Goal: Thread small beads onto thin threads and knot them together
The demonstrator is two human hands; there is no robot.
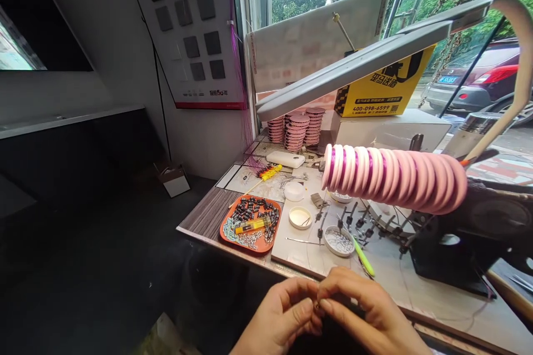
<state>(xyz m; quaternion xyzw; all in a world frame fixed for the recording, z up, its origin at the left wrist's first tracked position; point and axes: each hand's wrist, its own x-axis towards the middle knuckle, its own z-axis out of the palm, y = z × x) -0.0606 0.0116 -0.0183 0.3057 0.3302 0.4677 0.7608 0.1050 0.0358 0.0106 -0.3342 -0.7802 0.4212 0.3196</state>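
My left hand [287,313] and my right hand [360,308] meet in front of the table's near edge, fingertips touching. Both are closed in a pinch around something tiny and dark, mostly hidden by the fingers and too small to name. Just beyond them on the board lie a yellow-green handled tool [363,257], a round white dish of small pieces [338,254] and a thin metal tool [303,241]. Small black pieces with metal pins [361,216] stand and lie in a loose group behind the dish.
An orange tray [266,248] of small dark and silver parts stands at the left. A long row of pink discs [391,177] on a black machine [453,244] juts over the board at the right. Stacked pink discs [296,134] and a yellow box [385,89] are behind.
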